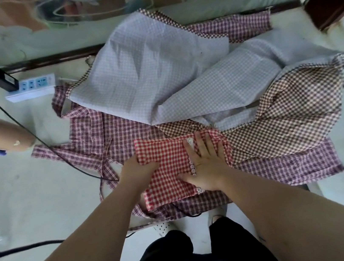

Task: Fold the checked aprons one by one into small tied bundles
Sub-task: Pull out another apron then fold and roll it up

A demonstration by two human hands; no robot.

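In the lower middle of the frame, the red apron lies partly folded into a narrow block on top of a spread purple apron. The right hand rests flat on its right half, fingers straight and spread, pinning the layers. The left hand grips the left edge, its fingers curled under the cloth. This looks like the middle of the folding step: the block is flattened but not yet small, and no tie is made. The next move probably calls for turning the gripped edge over towards the pinned side, keeping the layers square, then finding the strings. A brown apron lies crumpled at the upper right, waiting.
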